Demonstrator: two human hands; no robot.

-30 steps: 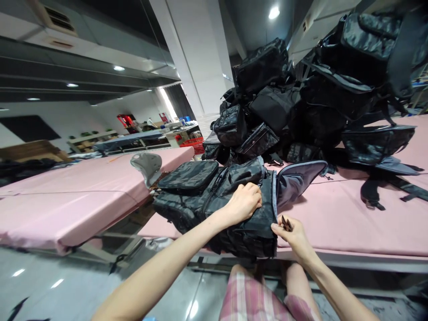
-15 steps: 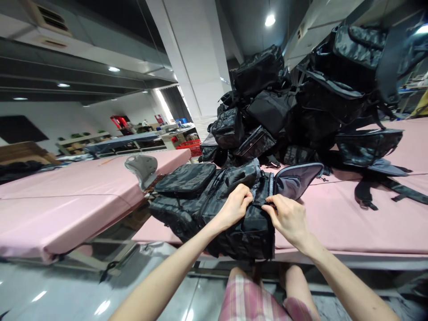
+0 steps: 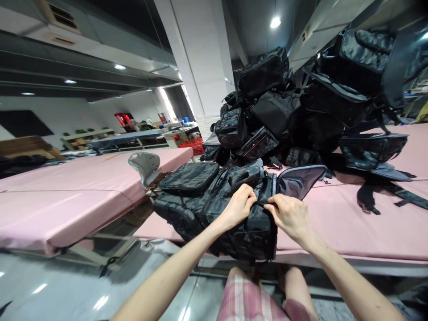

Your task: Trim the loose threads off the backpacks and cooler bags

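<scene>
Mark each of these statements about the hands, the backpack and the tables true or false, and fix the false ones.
1. Both hands grip the black backpack at its top edge. True: the left hand and the right hand pinch the fabric close together.
2. The backpack's flap is zipped shut. False: it stands open, showing grey lining.
3. A pile of black bags rises behind the backpack. True.
4. The table is covered in green. False: its cover is pink.
5. The right hand rests flat on the table. False: it is on the backpack.
</scene>
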